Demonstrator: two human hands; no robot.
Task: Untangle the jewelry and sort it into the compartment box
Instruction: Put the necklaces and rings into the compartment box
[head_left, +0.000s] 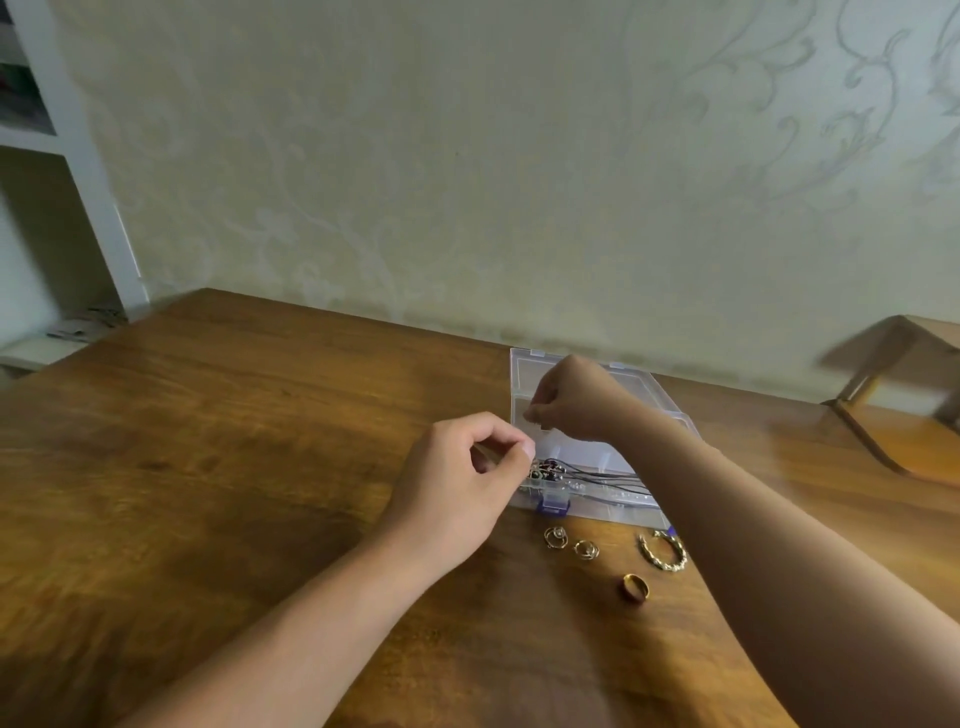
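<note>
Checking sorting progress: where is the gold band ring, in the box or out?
Out. The gold band ring lies on the table, nearer the camera than the compartment box.

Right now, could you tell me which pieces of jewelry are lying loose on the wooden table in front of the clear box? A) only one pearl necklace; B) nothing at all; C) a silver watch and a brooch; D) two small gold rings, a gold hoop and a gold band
D: on the table, in front of the compartment box, lie two small gold rings, a gold hoop and a gold band.
</note>
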